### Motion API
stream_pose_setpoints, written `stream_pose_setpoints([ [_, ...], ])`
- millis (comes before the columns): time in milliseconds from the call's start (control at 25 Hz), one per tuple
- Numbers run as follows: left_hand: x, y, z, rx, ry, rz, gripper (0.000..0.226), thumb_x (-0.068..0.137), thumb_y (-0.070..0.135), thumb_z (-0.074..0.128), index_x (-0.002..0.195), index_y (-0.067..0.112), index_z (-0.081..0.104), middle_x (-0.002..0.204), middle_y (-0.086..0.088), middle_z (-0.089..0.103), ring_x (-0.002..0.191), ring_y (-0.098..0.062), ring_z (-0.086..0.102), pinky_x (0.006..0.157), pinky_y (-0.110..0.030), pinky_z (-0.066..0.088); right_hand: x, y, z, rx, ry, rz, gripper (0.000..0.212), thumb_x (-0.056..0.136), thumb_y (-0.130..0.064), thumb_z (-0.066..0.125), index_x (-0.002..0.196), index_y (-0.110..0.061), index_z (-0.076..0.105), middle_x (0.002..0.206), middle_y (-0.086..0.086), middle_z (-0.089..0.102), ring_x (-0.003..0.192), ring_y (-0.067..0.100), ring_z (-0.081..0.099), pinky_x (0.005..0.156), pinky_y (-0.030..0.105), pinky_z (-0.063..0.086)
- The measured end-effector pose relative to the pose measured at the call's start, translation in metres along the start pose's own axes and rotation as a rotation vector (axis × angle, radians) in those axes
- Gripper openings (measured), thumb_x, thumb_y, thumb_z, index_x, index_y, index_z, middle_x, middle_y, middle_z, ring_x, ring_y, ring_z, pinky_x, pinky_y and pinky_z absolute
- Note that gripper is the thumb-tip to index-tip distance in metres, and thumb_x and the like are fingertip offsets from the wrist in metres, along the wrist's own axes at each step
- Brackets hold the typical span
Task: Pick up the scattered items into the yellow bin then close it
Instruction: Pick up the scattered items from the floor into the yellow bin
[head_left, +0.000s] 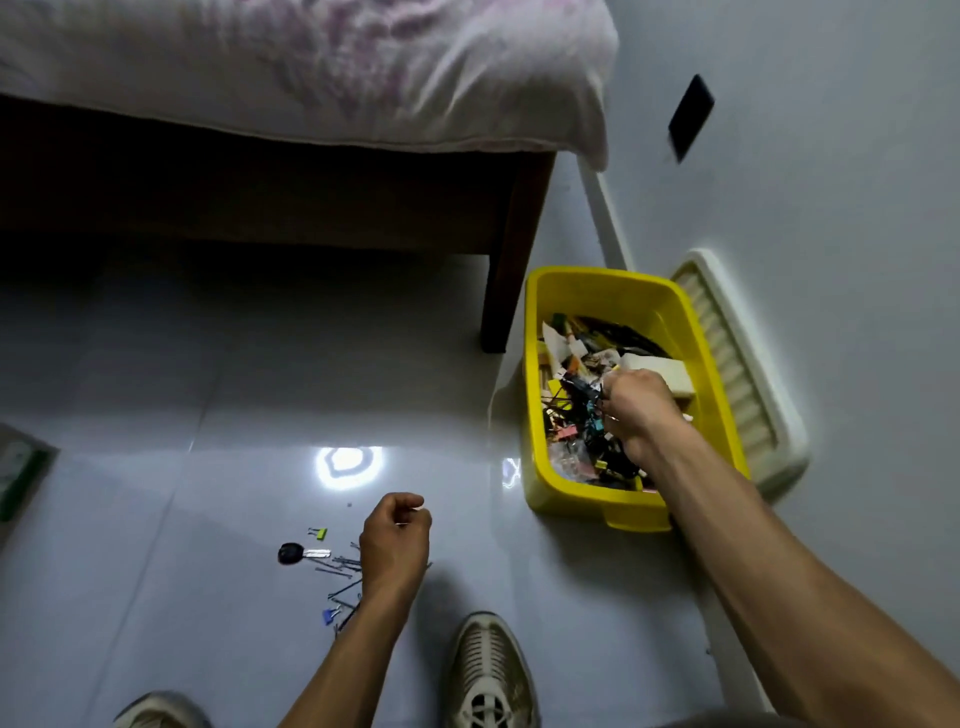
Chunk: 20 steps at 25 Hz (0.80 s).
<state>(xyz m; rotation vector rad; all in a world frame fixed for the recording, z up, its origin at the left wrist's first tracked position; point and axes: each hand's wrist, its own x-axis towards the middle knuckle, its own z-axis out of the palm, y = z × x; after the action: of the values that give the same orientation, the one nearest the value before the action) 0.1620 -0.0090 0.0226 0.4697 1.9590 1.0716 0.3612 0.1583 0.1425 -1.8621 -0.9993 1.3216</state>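
Head view: my right hand (636, 405) curls over the yellow bin (535, 395), contents unclear, left hand (396, 540) fisted, apparently empty, beside light, slippery pins (340, 564) best pinched mid-shaft.

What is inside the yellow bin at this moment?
The yellow bin holds a jumble of small items: binder clips, dark pins, paper scraps and a pale block. The right hand reaches in, fingers curled over the pile; what lies beneath it is covered.

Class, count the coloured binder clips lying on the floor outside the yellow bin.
2: a green clip above the key, and a blue clip beside the left forearm. Others may hide under the left hand.
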Motion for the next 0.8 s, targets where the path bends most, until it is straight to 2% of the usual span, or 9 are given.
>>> stream_pose_setpoints([
  [120, 0.008, -0.003, -0.011, -0.008, 0.004, -0.044, 0.015, 0.087, 0.01, 0.058, 0.093, 0.021, 0.065, 0.095, -0.003, 0.067, 0.089, -0.026, 0.065, 0.083, -0.041, 0.056, -0.012, 0.009, 0.017, -0.13, 0.051, -0.156, 0.031, 0.092, -0.004, 0.048, 0.118, -0.009, 0.064, 0.078, 0.003, 0.064, 0.06, 0.015, 0.056, 0.053, 0.023, 0.047],
  [160, 0.01, -0.006, -0.018, -0.009, 0.018, -0.07, 0.015, 0.087, 0.01, 0.058, 0.093, 0.021, 0.065, 0.094, -0.004, 0.067, 0.088, -0.026, 0.065, 0.081, -0.04, 0.057, -0.018, 0.017, 0.028, -0.179, 0.059, -0.245, 0.03, 0.092, -0.006, 0.049, 0.115, -0.016, 0.066, 0.084, 0.005, 0.068, 0.065, 0.018, 0.061, 0.058, 0.024, 0.052],
  [240, 0.019, -0.02, -0.042, 0.004, 0.069, -0.109, 0.017, 0.086, 0.009, 0.056, 0.091, 0.023, 0.065, 0.095, -0.003, 0.067, 0.079, -0.016, 0.063, 0.067, -0.026, 0.054, -0.034, 0.042, 0.071, -0.206, -0.077, -0.363, 0.025, 0.092, -0.01, 0.055, 0.113, -0.018, 0.066, 0.097, 0.008, 0.071, 0.084, 0.023, 0.067, 0.077, 0.036, 0.057],
  [280, 0.024, -0.03, -0.053, 0.036, 0.088, -0.114, 0.017, 0.086, 0.008, 0.056, 0.091, 0.023, 0.064, 0.097, -0.002, 0.067, 0.075, -0.011, 0.062, 0.061, -0.02, 0.05, -0.043, 0.059, 0.092, -0.242, -0.185, -0.405, 0.023, 0.092, -0.012, 0.058, 0.112, -0.02, 0.066, 0.098, 0.005, 0.071, 0.086, 0.021, 0.068, 0.078, 0.038, 0.056],
  [320, 0.03, -0.041, -0.065, 0.09, 0.11, -0.105, 0.018, 0.085, 0.008, 0.057, 0.093, 0.022, 0.064, 0.102, -0.001, 0.066, 0.076, -0.009, 0.061, 0.063, -0.019, 0.046, -0.051, 0.08, 0.113, -0.329, -0.294, -0.442, 0.023, 0.091, -0.014, 0.06, 0.112, -0.023, 0.065, 0.098, 0.002, 0.071, 0.084, 0.016, 0.067, 0.076, 0.034, 0.055],
  [400, 0.042, -0.063, -0.085, 0.29, 0.136, -0.028, 0.027, 0.083, 0.008, 0.061, 0.106, 0.021, 0.064, 0.12, -0.002, 0.06, 0.096, -0.016, 0.059, 0.078, -0.023, 0.044, -0.057, 0.126, 0.142, -0.627, -0.473, -0.488, 0.029, 0.088, -0.015, 0.062, 0.116, -0.023, 0.064, 0.109, 0.0, 0.068, 0.086, 0.01, 0.065, 0.077, 0.024, 0.049],
  [520, 0.073, -0.094, -0.112, 0.638, 0.097, 0.055, 0.053, 0.082, 0.008, 0.061, 0.133, 0.021, 0.051, 0.144, -0.004, 0.038, 0.129, -0.027, 0.036, 0.099, -0.034, 0.041, -0.046, 0.19, 0.17, -1.062, -0.607, -0.44, 0.048, 0.087, -0.017, 0.058, 0.133, -0.019, 0.048, 0.132, 0.005, 0.049, 0.113, 0.025, 0.052, 0.09, 0.032, 0.045],
  [640, 0.096, -0.114, -0.121, 0.677, 0.001, 0.16, 0.039, 0.084, 0.01, 0.061, 0.121, 0.02, 0.054, 0.127, -0.003, 0.041, 0.117, -0.025, 0.038, 0.086, -0.028, 0.04, -0.039, 0.219, 0.187, -1.154, -0.477, -0.472, 0.037, 0.089, -0.023, 0.057, 0.124, -0.015, 0.048, 0.121, 0.006, 0.046, 0.107, 0.026, 0.046, 0.083, 0.034, 0.042],
  [800, 0.097, -0.126, -0.107, 0.637, -0.055, 0.216, 0.011, 0.088, 0.021, 0.06, 0.099, 0.019, 0.06, 0.098, 0.002, 0.049, 0.097, -0.022, 0.048, 0.072, -0.026, 0.035, -0.052, 0.227, 0.222, -1.025, -0.668, -0.579, 0.014, 0.093, -0.028, 0.055, 0.103, -0.018, 0.058, 0.103, 0.002, 0.06, 0.096, 0.024, 0.055, 0.075, 0.032, 0.041],
])
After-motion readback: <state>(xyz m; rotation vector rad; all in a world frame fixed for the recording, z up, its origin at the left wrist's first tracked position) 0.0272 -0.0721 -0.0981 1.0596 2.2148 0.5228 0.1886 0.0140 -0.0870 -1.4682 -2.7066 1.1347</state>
